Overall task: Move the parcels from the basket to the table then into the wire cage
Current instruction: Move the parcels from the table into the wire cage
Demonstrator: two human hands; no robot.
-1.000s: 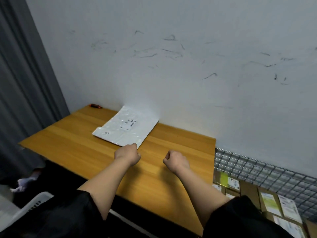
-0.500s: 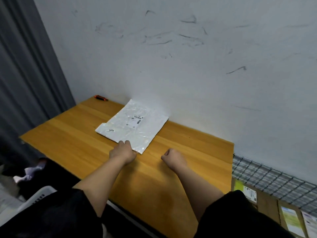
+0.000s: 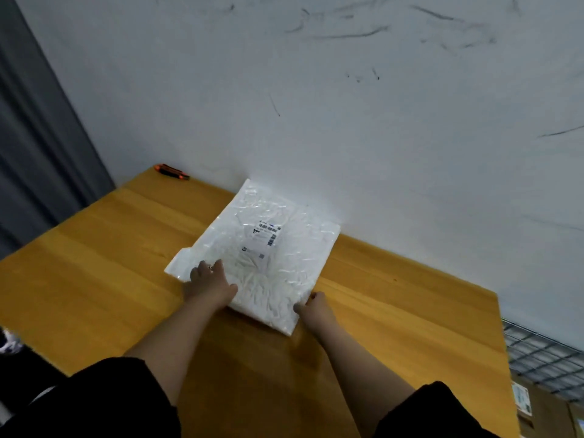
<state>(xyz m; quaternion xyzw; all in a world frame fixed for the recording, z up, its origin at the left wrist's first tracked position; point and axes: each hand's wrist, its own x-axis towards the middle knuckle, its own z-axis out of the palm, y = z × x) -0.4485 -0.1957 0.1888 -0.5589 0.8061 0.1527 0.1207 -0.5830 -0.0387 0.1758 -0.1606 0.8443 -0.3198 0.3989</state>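
A flat, crinkled white plastic parcel with a printed label lies on the smooth wooden desk, its far corner at the desk's back edge against the scuffed wall. The left hand rests on the parcel's near left part, fingers spread flat. The right hand pinches the near right edge. An orange cutter lies at the back left corner. Wire cage mesh shows past the desk's right edge

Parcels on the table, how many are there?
1. A white parcel lies flat on the table by the wall, under both hands. More parcels sit in the wire cage, partly hidden.
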